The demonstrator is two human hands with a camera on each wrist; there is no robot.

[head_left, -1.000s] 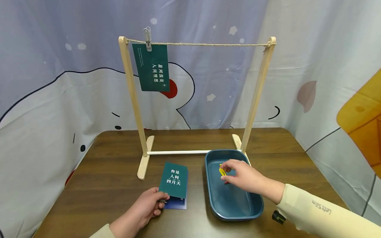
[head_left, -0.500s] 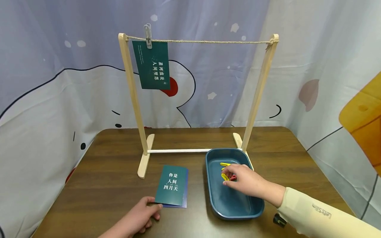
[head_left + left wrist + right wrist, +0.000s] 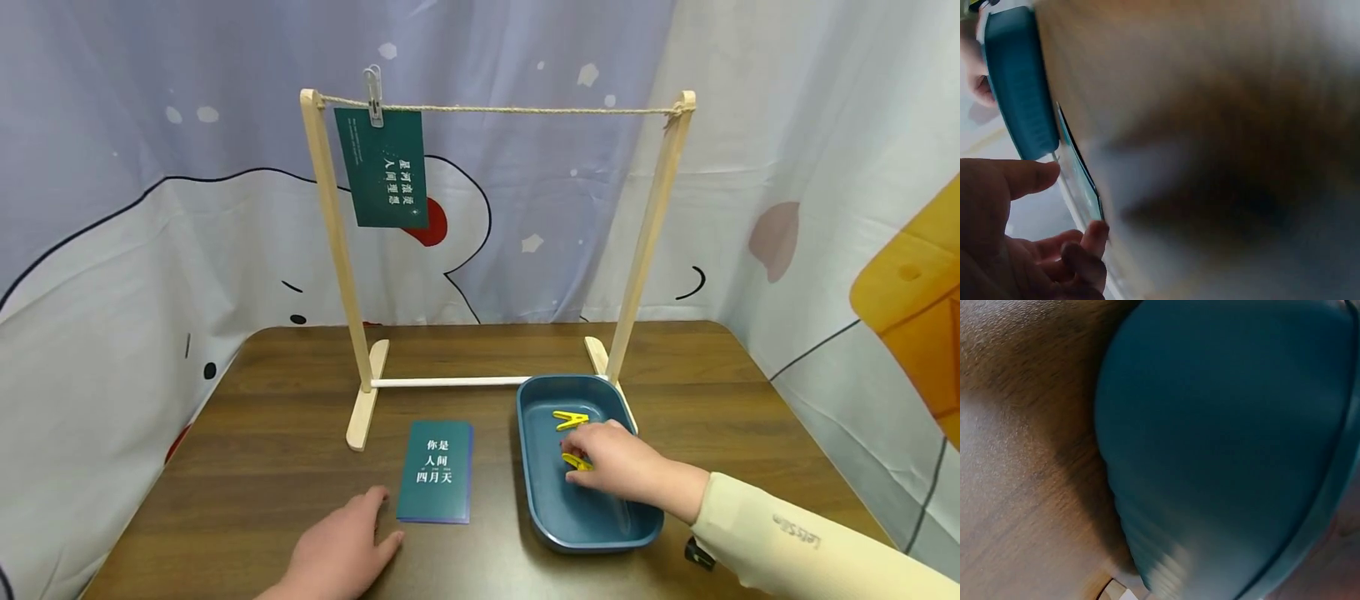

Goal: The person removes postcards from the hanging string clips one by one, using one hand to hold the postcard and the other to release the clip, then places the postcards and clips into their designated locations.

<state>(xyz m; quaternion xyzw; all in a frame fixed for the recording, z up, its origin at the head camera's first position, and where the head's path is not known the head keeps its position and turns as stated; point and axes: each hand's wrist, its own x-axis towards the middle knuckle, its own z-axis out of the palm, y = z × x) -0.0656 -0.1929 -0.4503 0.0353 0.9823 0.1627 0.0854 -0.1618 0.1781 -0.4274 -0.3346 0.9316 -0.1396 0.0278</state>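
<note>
My right grip (image 3: 622, 462) pinches a yellow clip (image 3: 577, 462) within the blue tray (image 3: 573, 518), near a second clip (image 3: 567, 417). My left grip (image 3: 337, 540), thumb and forefinger spread, is just beside the green card (image 3: 433, 502) on the bench (image 3: 247, 467).

the frame (image 3: 649, 233) stands on the tabletop (image 3: 247, 467), before a curtain (image 3: 525, 208). a clip (image 3: 376, 104) holds one card (image 3: 382, 171) at the left of the rope (image 3: 517, 109). stacked cards (image 3: 435, 492) lie in front, left of the tray (image 3: 551, 517); another clip (image 3: 567, 416) lies in the tray.
</note>
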